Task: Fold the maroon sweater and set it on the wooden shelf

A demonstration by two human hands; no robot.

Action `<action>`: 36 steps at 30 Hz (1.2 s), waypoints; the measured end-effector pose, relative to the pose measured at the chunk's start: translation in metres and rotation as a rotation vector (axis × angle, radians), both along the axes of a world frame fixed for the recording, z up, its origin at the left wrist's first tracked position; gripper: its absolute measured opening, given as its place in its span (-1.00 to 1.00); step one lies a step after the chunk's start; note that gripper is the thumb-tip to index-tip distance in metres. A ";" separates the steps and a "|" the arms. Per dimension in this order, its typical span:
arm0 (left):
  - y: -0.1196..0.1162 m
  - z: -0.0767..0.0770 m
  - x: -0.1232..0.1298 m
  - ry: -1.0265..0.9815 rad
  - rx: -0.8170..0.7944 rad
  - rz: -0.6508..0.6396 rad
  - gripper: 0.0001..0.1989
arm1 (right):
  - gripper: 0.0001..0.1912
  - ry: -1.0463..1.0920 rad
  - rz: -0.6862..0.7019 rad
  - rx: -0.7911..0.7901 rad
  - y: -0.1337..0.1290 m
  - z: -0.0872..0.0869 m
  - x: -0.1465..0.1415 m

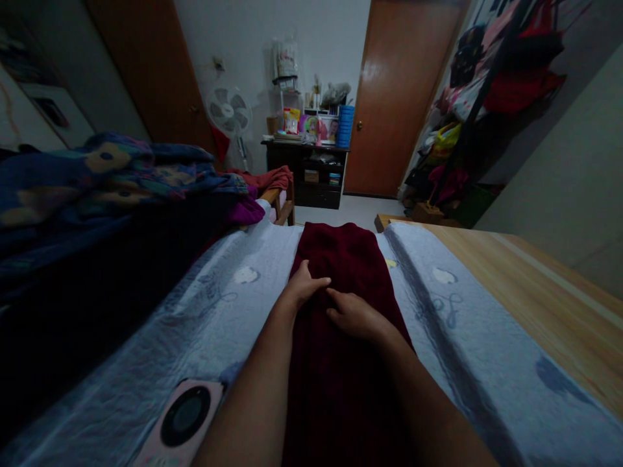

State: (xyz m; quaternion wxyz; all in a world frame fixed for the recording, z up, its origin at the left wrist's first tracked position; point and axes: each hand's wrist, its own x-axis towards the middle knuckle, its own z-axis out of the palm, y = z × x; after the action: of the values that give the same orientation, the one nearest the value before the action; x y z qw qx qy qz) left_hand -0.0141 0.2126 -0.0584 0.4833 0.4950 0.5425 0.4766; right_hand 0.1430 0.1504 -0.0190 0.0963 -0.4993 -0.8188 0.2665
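Note:
A long dark red cloth (pixel 350 250), folded into a narrow strip, lies lengthwise on a pale blue bedspread (pixel 263 259). It looks like a knitted garment, but its exact kind cannot be made out. Resting on its left part is my left hand (pixel 305 284), thumb stretched to the right and a finger pointing forward. My right hand (pixel 357 313) touches the middle of the cloth with its fingers toward the left, index finger and thumb apart. The two hands nearly meet, and neither visibly grips the fabric.
A pink phone (pixel 187 415) lies left of my left forearm. Patterned blue bedding (pixel 111 168) is heaped at the left. Bare wooden board (pixel 525 272) borders the bedspread on the right. Farther off stand a white fan (pixel 228 111), a dark cabinet (pixel 316 185) and a hanging clothes rack (pixel 487 97).

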 end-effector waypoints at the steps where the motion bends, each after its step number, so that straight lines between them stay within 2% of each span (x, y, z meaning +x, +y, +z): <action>1: 0.000 -0.002 0.002 0.092 0.018 0.018 -0.27 | -0.41 -0.001 0.003 0.001 0.000 0.000 0.000; 3: -0.001 -0.003 0.006 0.280 0.031 0.028 -0.20 | -0.43 0.031 0.015 -0.004 0.001 0.001 0.002; 6: -0.005 0.003 0.011 0.564 0.096 0.103 -0.15 | -0.61 0.166 -0.002 0.018 0.007 0.001 0.009; 9: -0.012 0.015 0.017 0.845 0.234 0.208 -0.27 | -0.69 0.269 -0.269 0.202 0.016 0.000 0.020; 11: -0.015 0.020 0.022 0.954 0.324 0.127 -0.52 | -0.70 0.234 -0.468 0.324 0.022 -0.003 0.028; 13: -0.016 0.021 0.027 0.990 0.380 -0.015 -0.68 | -0.71 0.183 -0.549 0.335 0.027 -0.007 0.035; 15: -0.014 0.017 0.031 0.980 0.386 -0.089 -0.69 | -0.70 0.186 -0.570 0.272 0.031 -0.012 0.040; 18: -0.012 0.008 0.035 0.964 0.362 -0.113 -0.68 | -0.67 0.261 -0.577 0.184 0.035 -0.019 0.044; 20: -0.012 0.003 0.037 0.974 0.307 -0.180 -0.57 | -0.64 0.330 -0.572 0.125 0.038 -0.023 0.046; 23: -0.014 -0.001 0.041 0.982 0.142 -0.298 -0.35 | -0.68 0.452 -0.610 0.009 0.040 -0.028 0.048; 26: -0.017 -0.003 0.044 0.993 0.066 -0.341 -0.23 | -0.61 0.585 -0.661 -0.173 0.039 -0.031 0.049; 28: -0.018 -0.003 0.044 0.984 0.053 -0.351 -0.21 | -0.46 0.697 -0.700 -0.315 0.035 -0.029 0.047; 30: -0.017 -0.001 0.044 0.941 0.034 -0.356 -0.21 | -0.41 0.825 -0.712 -0.453 0.031 -0.025 0.045; 33: -0.015 0.001 0.042 0.854 0.030 -0.292 -0.30 | -0.55 1.057 -0.625 -0.654 0.027 -0.015 0.043; 36: -0.012 0.000 0.040 0.821 0.099 -0.187 -0.46 | -0.71 1.206 -0.548 -0.718 0.027 -0.008 0.043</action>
State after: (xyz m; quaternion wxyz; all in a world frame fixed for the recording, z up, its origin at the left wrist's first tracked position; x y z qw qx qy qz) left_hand 0.0261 0.2010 -0.0585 0.2439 0.7133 0.6192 0.2197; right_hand 0.1864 0.1770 -0.0269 0.4222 -0.4534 -0.3334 0.7106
